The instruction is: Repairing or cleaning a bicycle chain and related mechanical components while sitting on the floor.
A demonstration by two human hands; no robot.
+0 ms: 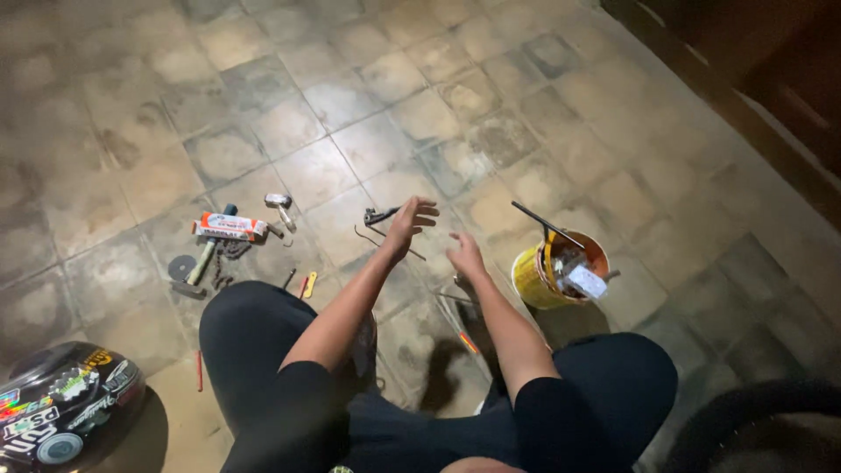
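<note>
Nearest, at the bottom left corner, lies one dark helmet (61,407) covered in coloured stickers. Beside it the person sits on the tiled floor (289,105) with both knees spread, in black clothes, two bare forearms reaching forward.

Between the knees and just beyond them, the floor holds small scattered pieces: one thin red stick (200,370) near the left knee, one small yellow-handled tool (308,284) just past that knee, and a thin rod with an orange tip (464,337) under the right forearm.

The left hand (408,221) is raised above the floor, fingers spread and slightly curled, grasping nothing. The right hand (463,254) hangs lower and a little nearer, also loose and empty. Just beyond the left hand's fingertips lies one dark pair of pliers (378,215), with a bent wire (385,235) beside it; hand and pliers look close, but whether they touch cannot be told.

To the left lie one hammer (203,261), one orange and white box (229,227) across its handle, one dark round disc (181,266), and one small metal piece (279,202) farther off.

To the right stands one yellow bucket (530,282) with an orange inside. It holds a pale box-like item (585,281) and mixed bits too small to tell; a dark rod (545,224) juts out of it to the far left.
</note>
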